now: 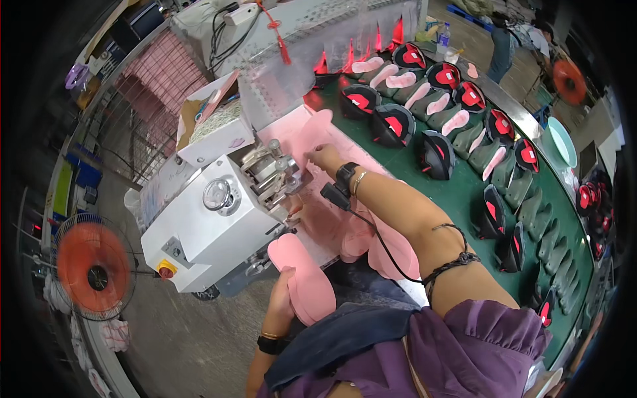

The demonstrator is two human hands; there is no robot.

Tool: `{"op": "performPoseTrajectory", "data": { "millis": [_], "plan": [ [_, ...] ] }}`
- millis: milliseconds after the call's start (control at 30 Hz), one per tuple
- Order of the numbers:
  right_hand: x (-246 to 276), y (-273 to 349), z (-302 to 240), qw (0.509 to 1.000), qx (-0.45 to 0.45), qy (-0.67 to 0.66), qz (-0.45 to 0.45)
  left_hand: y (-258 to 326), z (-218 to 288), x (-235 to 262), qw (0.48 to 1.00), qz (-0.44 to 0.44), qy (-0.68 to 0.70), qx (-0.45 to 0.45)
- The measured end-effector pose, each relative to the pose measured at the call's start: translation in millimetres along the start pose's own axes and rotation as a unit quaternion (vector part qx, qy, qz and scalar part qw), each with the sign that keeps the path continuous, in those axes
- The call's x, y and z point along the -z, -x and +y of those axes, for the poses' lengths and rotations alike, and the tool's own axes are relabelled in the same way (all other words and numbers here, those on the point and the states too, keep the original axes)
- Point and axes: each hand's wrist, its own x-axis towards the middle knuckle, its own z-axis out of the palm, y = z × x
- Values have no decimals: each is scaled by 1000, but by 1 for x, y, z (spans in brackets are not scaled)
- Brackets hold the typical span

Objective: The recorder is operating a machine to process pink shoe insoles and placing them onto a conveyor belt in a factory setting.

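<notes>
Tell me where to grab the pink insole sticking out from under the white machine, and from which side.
Grip the pink insole at its broad rounded end nearest the person, probably coming from the left, where the left hand already cups its edge. It is thin and flat, so pinch it across its faces. Its far end lies by the white machine, so approaching from there looks cramped. The right hand is at another pink piece.

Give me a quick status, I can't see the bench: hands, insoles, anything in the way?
Left hand holds a pink insole. Right hand at another insole by the white machine. Pink stack underneath the right forearm.
</notes>
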Motion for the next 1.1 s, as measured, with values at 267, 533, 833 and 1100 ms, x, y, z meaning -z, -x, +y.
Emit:
{"op": "performPoseTrajectory", "data": {
  "millis": [267,533,833,1100],
  "plan": [
    [190,93,9,962,83,-131,223,-41,-19,24,993,-2,-115,-30],
    [474,307,173,818,-94,91,560,-41,-10,-32,997,-51,-51,36],
    [570,385,268,742,-205,207,604,-44,-19,-37,994,-51,-71,61],
    [333,218,56,914,184,53,359,-32,-25,-29,989,-51,-136,25]
  ]
}}
